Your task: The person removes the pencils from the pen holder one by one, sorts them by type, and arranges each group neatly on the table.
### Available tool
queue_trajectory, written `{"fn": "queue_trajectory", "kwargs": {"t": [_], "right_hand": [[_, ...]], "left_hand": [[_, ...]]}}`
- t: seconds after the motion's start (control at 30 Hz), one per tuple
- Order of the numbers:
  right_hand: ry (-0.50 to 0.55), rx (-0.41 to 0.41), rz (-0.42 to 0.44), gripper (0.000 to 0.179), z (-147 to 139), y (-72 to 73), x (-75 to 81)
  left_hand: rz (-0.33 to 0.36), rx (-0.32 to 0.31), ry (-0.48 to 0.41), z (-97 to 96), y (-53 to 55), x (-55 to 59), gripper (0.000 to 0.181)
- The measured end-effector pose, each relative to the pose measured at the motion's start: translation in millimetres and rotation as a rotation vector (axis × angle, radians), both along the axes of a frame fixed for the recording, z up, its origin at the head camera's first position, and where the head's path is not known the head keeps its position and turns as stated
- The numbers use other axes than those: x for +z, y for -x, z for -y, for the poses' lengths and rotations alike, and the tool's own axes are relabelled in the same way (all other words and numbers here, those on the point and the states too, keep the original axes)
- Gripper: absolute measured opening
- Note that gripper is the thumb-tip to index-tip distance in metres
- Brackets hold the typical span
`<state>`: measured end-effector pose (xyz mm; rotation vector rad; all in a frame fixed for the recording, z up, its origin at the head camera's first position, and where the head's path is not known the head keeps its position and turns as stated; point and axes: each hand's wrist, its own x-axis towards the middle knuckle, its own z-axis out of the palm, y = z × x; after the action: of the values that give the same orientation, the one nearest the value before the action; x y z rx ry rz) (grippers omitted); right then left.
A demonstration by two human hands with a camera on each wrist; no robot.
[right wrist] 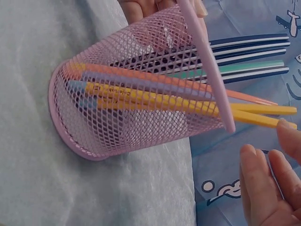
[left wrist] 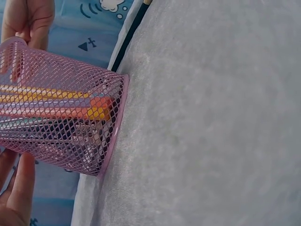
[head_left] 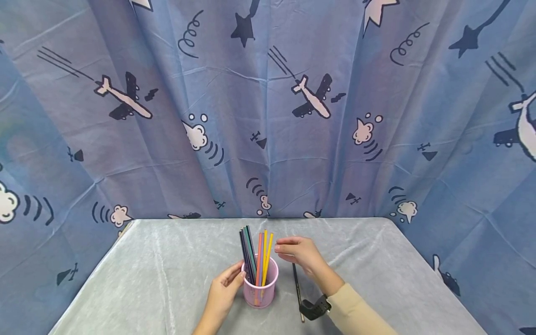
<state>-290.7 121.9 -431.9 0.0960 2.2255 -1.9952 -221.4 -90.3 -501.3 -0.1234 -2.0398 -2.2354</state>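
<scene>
A pink mesh pencil cup (head_left: 260, 295) stands upright on the grey cloth. Inside it are several pencils: yellow pencils (right wrist: 155, 99), an orange one (right wrist: 141, 73), a purple one, a green one and several dark striped ones (right wrist: 249, 44). My left hand (head_left: 223, 289) holds the cup's left side, fingers and thumb at the rim. To the right of the cup, my right hand (head_left: 303, 253) is raised with its fingers extended and nothing gripped. Its thumb is right by the yellow pencil ends in the right wrist view.
A dark pencil (head_left: 297, 286) lies on the cloth right of the cup, partly under the right forearm in the head view. The grey cloth (head_left: 167, 270) covers the table. A blue patterned curtain (head_left: 268, 116) hangs behind it. A black watch (head_left: 315, 308) is on the right wrist.
</scene>
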Motion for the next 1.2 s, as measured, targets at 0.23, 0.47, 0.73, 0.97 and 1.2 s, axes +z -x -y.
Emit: {"fn": "queue_trajectory", "kwargs": {"t": [0.23,0.47,0.73,0.97,1.2], "right_hand": [[-0.009,0.014,0.015,0.032,3.6,-0.6,3.0],[-0.001,0.033,-0.008,0.031,9.1,-1.4,5.4],[0.031,0.016,-0.025,0.031,16.0,-2.5,6.8],[0.014,0.007,-0.028,0.03,19.6,-1.4,4.6],[0.027,-0.016,-0.033,0.026,22.8,-0.7,2.4]], "left_hand": [[-0.004,0.001,0.0,0.0,-0.1,0.2,0.045],[-0.016,0.005,0.023,-0.3,0.5,-0.6,0.045],[-0.003,0.012,0.028,-0.5,2.6,-4.2,0.046],[-0.005,0.014,0.031,-0.5,2.3,-4.1,0.046],[-0.006,0.012,0.021,-0.3,1.3,-3.4,0.045]]}}
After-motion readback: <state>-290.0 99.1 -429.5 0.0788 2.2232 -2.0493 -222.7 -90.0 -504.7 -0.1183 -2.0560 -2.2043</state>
